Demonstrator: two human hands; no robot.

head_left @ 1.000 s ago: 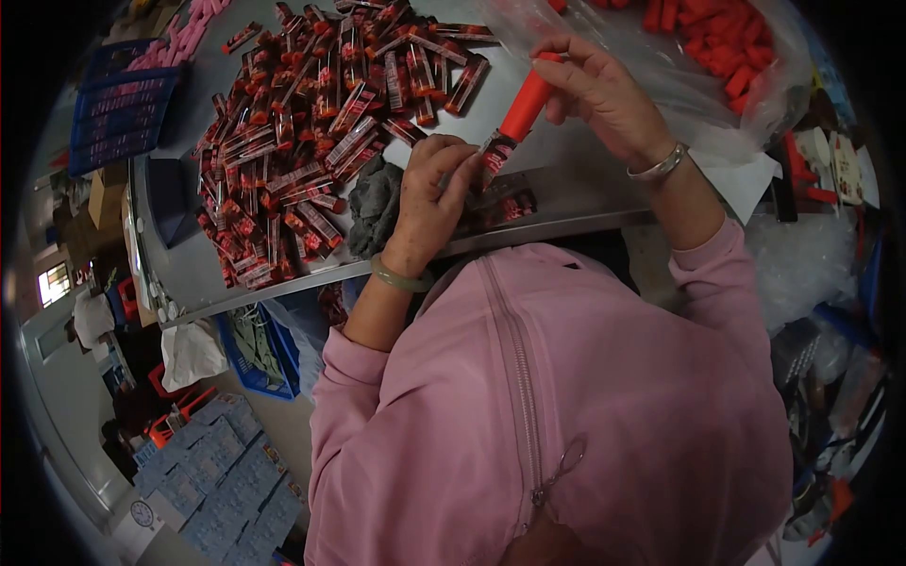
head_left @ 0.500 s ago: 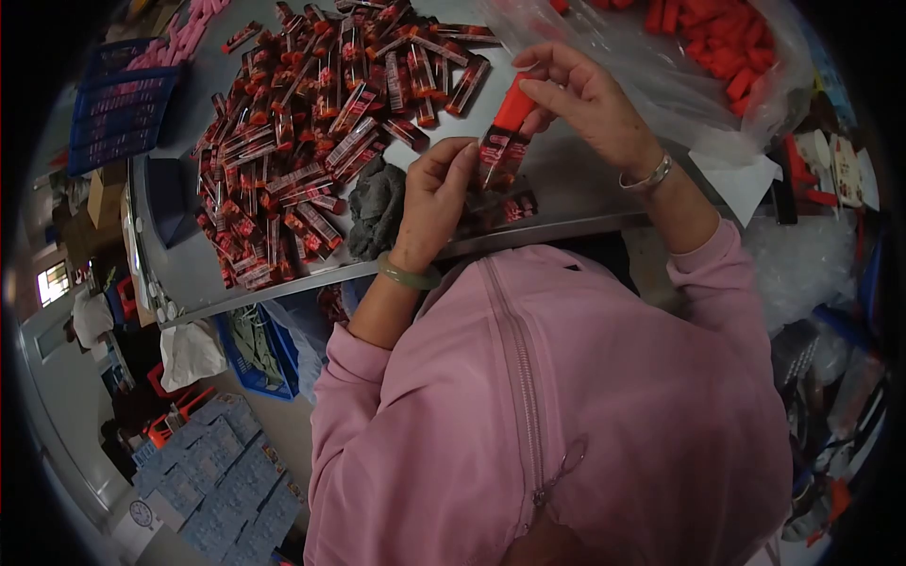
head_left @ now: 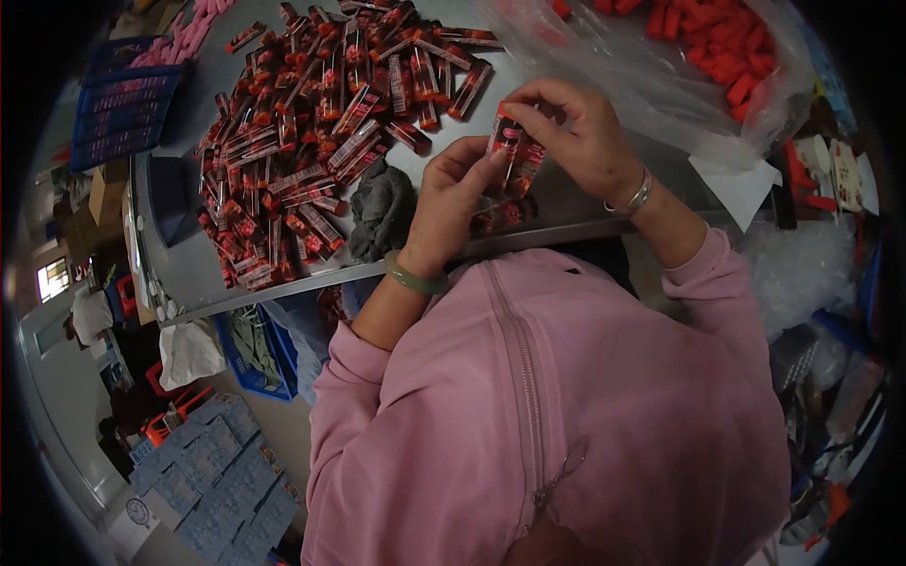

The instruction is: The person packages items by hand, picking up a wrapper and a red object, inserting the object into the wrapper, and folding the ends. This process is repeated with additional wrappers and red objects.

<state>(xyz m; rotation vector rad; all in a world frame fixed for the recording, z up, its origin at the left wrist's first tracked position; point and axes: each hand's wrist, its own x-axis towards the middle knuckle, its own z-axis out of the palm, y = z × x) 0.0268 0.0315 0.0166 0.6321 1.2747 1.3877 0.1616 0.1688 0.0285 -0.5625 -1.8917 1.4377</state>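
Note:
Between my two hands is a small dark printed packet [head_left: 514, 158] with pink-red lettering and a bit of red at its top end. My left hand [head_left: 447, 195] pinches its lower left side between thumb and fingers. At the upper end, the thumb and fingers of my right hand [head_left: 580, 137] close on the packet. Just left of my left hand lies a crumpled dark grey cloth [head_left: 381, 209]. Below the held packet, more dark printed packaging [head_left: 505, 215] rests near the table edge. A large heap of similar packets [head_left: 302, 151] spreads over the table's left side.
A clear plastic bag [head_left: 651, 66] at the back right holds many red plastic pieces [head_left: 727, 57]. White paper [head_left: 741, 187] overhangs the table's right edge. Blue baskets [head_left: 123, 108] stand at the far left. The metal table edge [head_left: 311, 281] runs in front of me.
The red piece that stuck far out of the packet's top is now mostly inside it. My right hand has come down, and my left hand has shifted slightly right.

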